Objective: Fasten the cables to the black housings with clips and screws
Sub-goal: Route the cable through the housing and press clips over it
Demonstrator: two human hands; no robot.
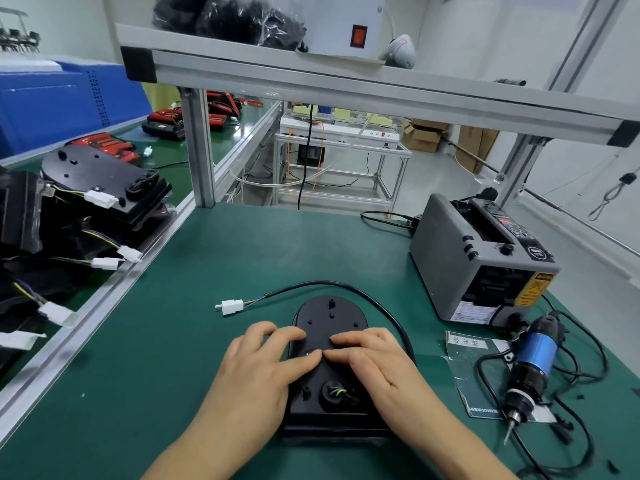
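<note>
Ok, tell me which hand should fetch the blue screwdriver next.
Right. The blue screwdriver lies on the mat to the right of the black housing, on the side of the right hand. The left hand would have to cross the housing; it can steady it instead.

Factory assembly line: green workbench (194, 271), aluminium frame (346, 84), stacked housings (104, 181).

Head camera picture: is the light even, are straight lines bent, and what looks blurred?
Head view: soft, even light, only faint shadows beside the left hand and right hand on the green table mat. Head view: the wide lens bows the grey aluminium shelf beam and leans its posts. Head view: the black plastic housing is fairly sharp; the white rack behind is softer.
</note>
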